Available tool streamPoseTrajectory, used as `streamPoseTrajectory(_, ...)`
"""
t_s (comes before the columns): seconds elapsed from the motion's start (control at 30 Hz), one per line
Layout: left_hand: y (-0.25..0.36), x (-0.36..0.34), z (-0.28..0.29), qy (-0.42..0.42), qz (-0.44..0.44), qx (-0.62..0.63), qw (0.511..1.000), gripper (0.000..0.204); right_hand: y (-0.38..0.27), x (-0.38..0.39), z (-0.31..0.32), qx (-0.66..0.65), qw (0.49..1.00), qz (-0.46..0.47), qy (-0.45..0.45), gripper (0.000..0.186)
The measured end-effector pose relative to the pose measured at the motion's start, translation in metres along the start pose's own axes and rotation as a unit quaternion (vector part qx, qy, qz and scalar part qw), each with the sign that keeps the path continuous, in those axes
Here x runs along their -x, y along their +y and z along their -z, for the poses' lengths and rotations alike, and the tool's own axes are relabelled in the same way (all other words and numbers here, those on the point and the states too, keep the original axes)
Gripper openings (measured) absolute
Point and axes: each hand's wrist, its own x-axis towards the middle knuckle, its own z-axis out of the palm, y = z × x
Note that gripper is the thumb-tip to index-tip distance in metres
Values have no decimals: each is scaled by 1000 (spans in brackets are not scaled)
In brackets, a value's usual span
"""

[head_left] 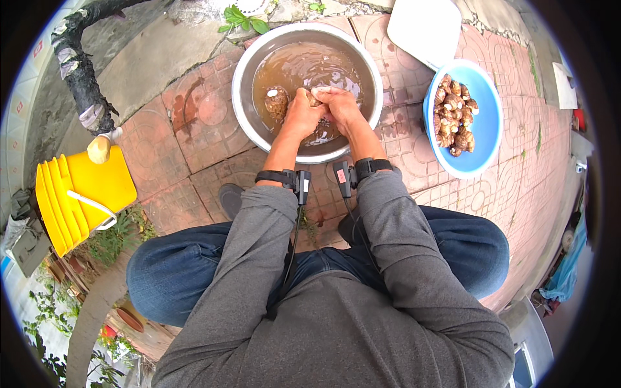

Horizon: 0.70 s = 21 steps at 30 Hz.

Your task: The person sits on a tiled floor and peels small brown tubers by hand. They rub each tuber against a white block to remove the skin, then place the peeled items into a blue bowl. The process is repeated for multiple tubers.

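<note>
A wide metal basin (pixel 240 84) of cloudy brown water stands on the paving in front of me. Over the water, my left hand (pixel 304 116) and my right hand (pixel 339 105) come together, fingers closed around a brown taro (pixel 313 100). Most of that taro is hidden by the fingers. Beside my left hand, a larger taro (pixel 276 105) with a pale cut end lies in the water at the basin's left side. Ripples spread out from the hands.
Right of the metal basin, a blue plastic basin (pixel 490 129) holds several small taros (pixel 455 116). A white lid-like panel (pixel 424 29) lies behind it. At the left are a yellow bucket (pixel 84 194) and a dark branch (pixel 81 77). Patterned red tiles (pixel 414 152) cover the ground.
</note>
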Motion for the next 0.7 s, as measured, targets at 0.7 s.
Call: streamPoseTrajectory(0.7,4,3,4,35,-37,-90,995,37,1,-3,1,123,981,138,54,26)
